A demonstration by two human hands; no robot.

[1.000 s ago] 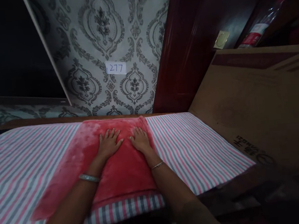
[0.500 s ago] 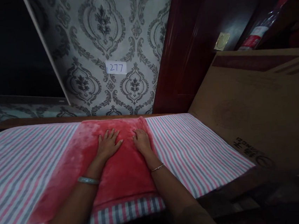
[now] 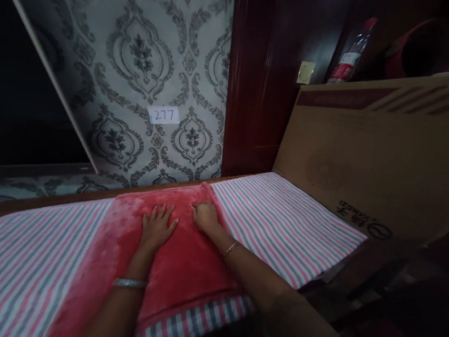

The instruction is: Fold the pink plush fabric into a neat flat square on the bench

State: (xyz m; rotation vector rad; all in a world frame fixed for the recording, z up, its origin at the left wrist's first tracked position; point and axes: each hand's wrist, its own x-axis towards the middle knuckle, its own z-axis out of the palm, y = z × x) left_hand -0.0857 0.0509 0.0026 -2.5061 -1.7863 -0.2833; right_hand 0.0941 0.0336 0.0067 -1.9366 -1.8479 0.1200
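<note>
A red plush cloth (image 3: 186,267) lies folded on a striped sheet (image 3: 277,221), its left part paler pink. My left hand (image 3: 157,227) rests flat on the plush near its far end, fingers spread. To the right of it, my right hand (image 3: 206,216) is closed on the plush close to the cloth's right edge, with the fingers curled under. The fingertips are partly hidden, and only a little of the fabric at the grip shows. A bangle circles each wrist.
A large cardboard box (image 3: 365,149) stands along the right side, with a plastic bottle (image 3: 351,55) behind it. Patterned wallpaper with a paper marked 277 (image 3: 164,115) rises at the back. A dark screen (image 3: 14,93) is at upper left, beside a dark red wood panel (image 3: 251,81).
The view has shifted a little, so the wall and box sit differently in frame. My right hand's fingers have curled in more tightly. My left hand stays flat on the cloth.
</note>
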